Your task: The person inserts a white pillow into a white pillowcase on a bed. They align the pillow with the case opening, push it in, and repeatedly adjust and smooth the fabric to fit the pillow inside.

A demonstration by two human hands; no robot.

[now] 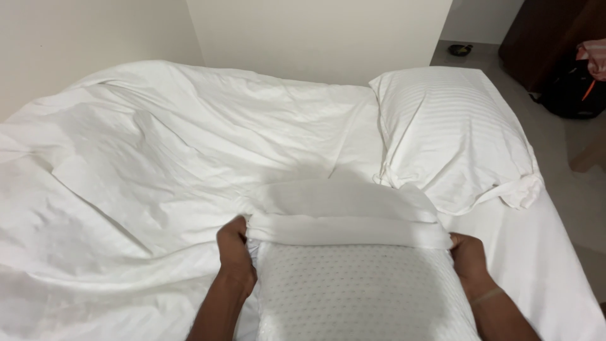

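Nearest lies a dotted white pillow (360, 290), its far end half inside a bunched white pillowcase (344, 218). Left hand (235, 251) and right hand (466, 254) each clench the case's rim. Beneath spreads a rumpled white bed (158, 164), a striped pillow (451, 132) beyond, cream wall (315, 31) behind.

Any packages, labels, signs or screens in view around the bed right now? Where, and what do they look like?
None can be seen. Only bedding shows: both hands, left hand and right hand, grip a bunched white pillowcase on a dotted white pillow; a striped white pillow lies beyond.
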